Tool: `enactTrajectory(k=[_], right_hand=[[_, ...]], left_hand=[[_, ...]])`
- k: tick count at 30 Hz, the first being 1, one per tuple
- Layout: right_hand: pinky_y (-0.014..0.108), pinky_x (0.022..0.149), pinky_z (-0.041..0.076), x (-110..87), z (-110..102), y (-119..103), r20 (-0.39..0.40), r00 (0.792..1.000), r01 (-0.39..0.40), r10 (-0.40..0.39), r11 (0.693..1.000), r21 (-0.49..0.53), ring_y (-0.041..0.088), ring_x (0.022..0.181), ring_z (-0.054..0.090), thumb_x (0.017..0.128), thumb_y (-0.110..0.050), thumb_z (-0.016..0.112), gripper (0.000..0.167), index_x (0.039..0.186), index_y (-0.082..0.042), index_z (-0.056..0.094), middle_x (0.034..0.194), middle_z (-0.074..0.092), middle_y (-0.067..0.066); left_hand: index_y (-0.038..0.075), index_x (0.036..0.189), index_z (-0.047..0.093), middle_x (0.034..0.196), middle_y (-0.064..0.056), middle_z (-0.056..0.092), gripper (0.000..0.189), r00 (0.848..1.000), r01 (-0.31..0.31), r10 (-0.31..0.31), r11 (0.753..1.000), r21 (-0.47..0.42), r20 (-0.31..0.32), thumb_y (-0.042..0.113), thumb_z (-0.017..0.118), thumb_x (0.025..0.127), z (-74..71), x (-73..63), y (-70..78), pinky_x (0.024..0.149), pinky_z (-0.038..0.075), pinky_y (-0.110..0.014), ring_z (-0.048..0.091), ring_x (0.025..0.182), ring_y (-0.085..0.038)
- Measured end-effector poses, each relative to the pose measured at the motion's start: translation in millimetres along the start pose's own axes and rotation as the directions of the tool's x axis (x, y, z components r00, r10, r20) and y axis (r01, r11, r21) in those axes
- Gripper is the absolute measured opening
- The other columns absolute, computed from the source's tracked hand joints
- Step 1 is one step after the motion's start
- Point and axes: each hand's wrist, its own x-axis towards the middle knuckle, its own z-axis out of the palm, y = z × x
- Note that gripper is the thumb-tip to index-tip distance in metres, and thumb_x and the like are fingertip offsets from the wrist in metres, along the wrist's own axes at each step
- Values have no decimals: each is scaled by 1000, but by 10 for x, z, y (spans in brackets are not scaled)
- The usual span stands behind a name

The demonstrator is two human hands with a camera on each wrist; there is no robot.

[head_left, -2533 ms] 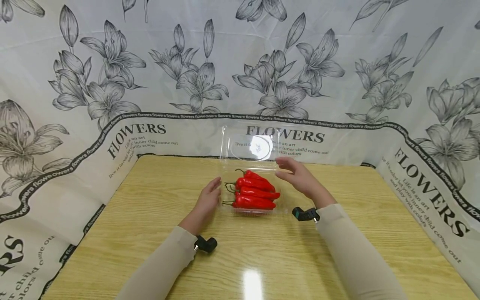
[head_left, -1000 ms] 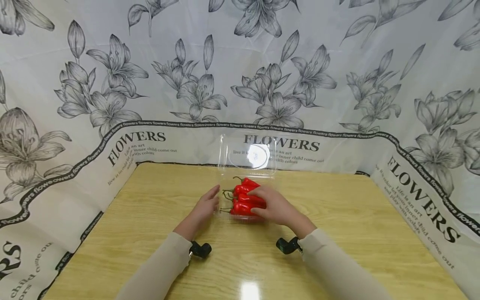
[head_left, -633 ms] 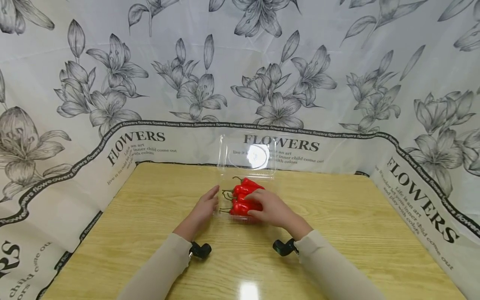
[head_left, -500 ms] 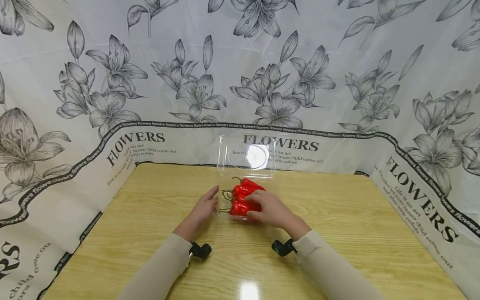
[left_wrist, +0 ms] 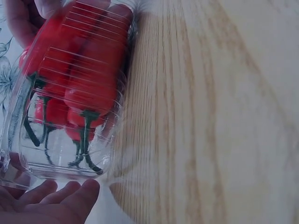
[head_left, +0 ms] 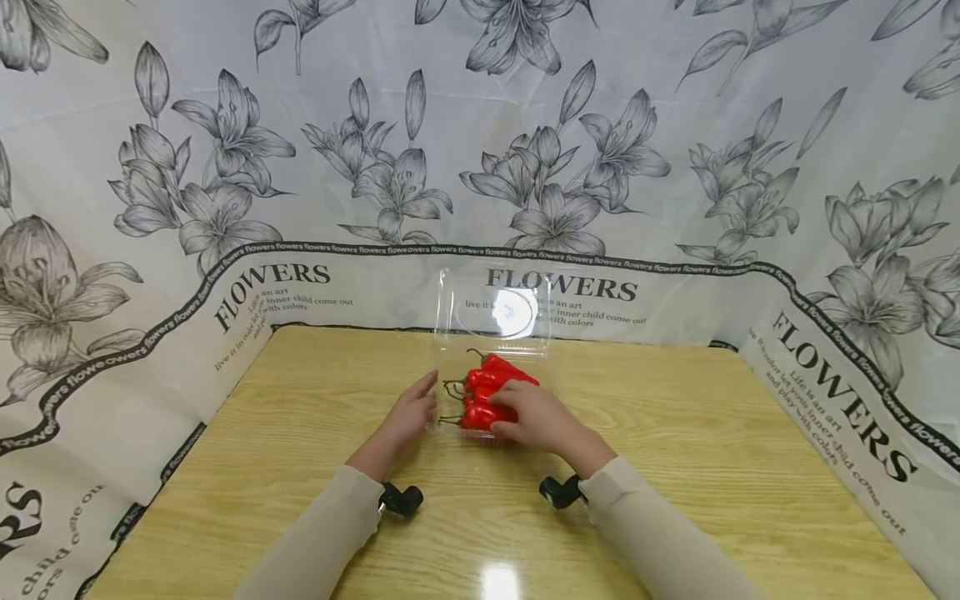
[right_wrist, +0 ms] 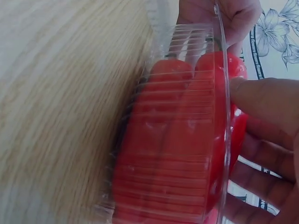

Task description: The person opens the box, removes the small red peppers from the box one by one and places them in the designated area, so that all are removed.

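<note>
Cloth (head_left: 397, 179), white, printed with grey lilies and black lettering, hung behind and at both sides. Table (head_left: 690, 408), pale wood grain. Sleeves (head_left: 318, 529), beige, two. Box (head_left: 483, 436), clear ribbed plastic, on the table between the hands; hinged lid (head_left: 457, 333) raised at the back, bright with glare. Left hand (head_left: 409, 412): fingers extended, just beside the stem end of the box; contact cannot be told. Right hand (head_left: 542, 419): thumb and fingers apart, bent over the peppers from the other end, touching them; whether it grips any cannot be told. Peppers (head_left: 483, 382): several, glossy red, long, laid side by side inside the box, the right hand covering their tips. Stems (head_left: 450, 420): thin, green, some curved, pointing toward the left hand.
</note>
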Motion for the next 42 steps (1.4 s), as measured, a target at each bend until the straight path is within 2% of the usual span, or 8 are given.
enactTrajectory(k=[7,11,17,29,32,36,42], right_hand=[[38,88,52,16,-25,-21,51,997,-54,54,999,-8,19,96,60,84,-31,75,39,116,-11,70,111,68,4],[37,86,52,34,-36,-23,52,998,-42,43,999,-17,17,92,59,83,-31,75,38,115,-10,70,107,68,4],[34,85,51,38,-47,-34,59,998,-20,22,999,-50,15,89,57,84,-32,74,37,114,-10,71,105,66,2],[35,87,50,8,-106,18,-11,1000,-16,16,1000,4,15,95,58,82,-29,75,32,109,-12,70,107,66,0],[37,88,50,0,-130,33,-26,1000,-17,17,1000,22,16,95,60,82,-27,75,32,110,-13,69,107,68,0],[39,90,51,-23,-178,44,-42,999,-20,22,999,42,18,98,62,83,-27,74,36,115,-12,68,111,70,2],[39,88,51,-80,-261,81,-64,997,-28,32,997,66,20,99,61,85,-27,73,42,122,-11,66,114,69,4]], left_hand=[[8,154,25,161,-13,20,58,1000,2,-2,1000,4,2,3,36,97,3,10,-12,117,23,-49,21,146,-36],[8,154,25,161,-14,22,58,1000,-11,11,1000,10,-3,3,36,97,0,31,-22,116,24,-50,22,145,-37],[9,154,25,161,-12,21,59,1000,1,-1,1000,-4,0,4,36,97,-1,19,-27,116,24,-49,23,145,-37],[10,155,24,162,-11,21,59,1000,-6,5,1000,31,7,4,35,97,-19,11,-18,117,22,-49,23,146,-36],[9,155,24,161,-11,21,59,1000,-7,7,1000,28,6,3,36,97,-21,11,-19,114,26,-45,23,145,-36],[10,154,25,161,-10,22,59,1000,-5,5,1000,24,3,3,36,97,-26,11,-17,101,33,-39,25,145,-34],[9,155,24,161,-13,22,58,1000,-21,20,997,73,17,4,35,98,-48,20,-23,99,37,-40,23,146,-35]])
